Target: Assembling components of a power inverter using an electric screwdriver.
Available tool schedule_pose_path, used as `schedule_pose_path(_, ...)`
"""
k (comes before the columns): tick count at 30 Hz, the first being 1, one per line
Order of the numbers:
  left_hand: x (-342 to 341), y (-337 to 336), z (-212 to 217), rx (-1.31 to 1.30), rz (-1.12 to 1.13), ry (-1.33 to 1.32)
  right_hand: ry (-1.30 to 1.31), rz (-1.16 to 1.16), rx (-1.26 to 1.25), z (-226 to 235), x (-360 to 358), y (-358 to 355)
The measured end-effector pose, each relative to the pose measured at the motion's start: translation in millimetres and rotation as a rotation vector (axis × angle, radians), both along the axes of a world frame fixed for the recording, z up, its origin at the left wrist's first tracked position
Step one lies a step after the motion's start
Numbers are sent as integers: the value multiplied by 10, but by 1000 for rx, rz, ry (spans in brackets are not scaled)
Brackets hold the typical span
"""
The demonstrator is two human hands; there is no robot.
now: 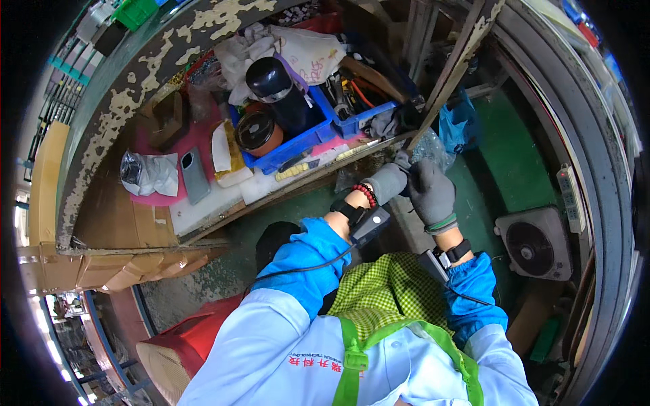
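Both my hands wear grey gloves and meet just off the front edge of the cluttered shelf. My left hand (389,181) has its fingers drawn together and touches my right hand (432,193), which is closed with its back turned up. Anything pinched between them is hidden by the fingers. Right behind them hangs a clear plastic bag (437,150), beside the foot of a worn upright post (450,74). On the shelf to the left, a blue bin (281,161) holds a dark bottle (271,80) and a brown jar (260,132). A second blue bin (369,122) contains hand tools.
A phone (196,177) and a silvery plastic bag (152,174) lie on the shelf at left. Beyond the post is a blue plastic bag (458,126). At right, a box fan (535,243) stands below a power strip (571,197). Behind my left arm sits a red seat (203,328).
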State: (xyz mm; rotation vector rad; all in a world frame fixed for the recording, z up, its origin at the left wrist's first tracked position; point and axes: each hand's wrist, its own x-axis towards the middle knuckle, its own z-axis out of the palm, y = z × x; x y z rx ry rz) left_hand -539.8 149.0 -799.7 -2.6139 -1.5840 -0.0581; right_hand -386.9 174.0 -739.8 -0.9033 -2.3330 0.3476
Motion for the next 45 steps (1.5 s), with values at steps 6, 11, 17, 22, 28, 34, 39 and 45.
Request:
schedule_pose_path(6, 218, 125, -101, -98, 685, -682, -81, -112, -93, -85, 123, 102)
schedule_pose_path(11, 626, -137, -333, -322, 288, 31, 54, -30, -236, -100, 113, 98)
schedule_pose_path(17, 948, -143, -353, -246, 226, -305, -89, 45, -109, -71, 123, 67)
schedule_pose_path(22, 843, -225, -302, -378, 116, -404, -33, 89, -49, -61, 204, 36)
schedule_pose_path(28, 1162, -344, -970, 157, 158, 136, -119, 143, -86, -165, 227, 13)
schedule_pose_path(34, 510, -85, -770, -370, 22, -327, -34, 7, -32, -220, 270, 25)
schedule_pose_path(39, 85, -12, -316, -326, 173, -566, -9, 9, -86, -202, 208, -25)
schedule_pose_path(45, 125, -291, -227, 152, 153, -1237, 62, 4, -69, -41, 212, -136)
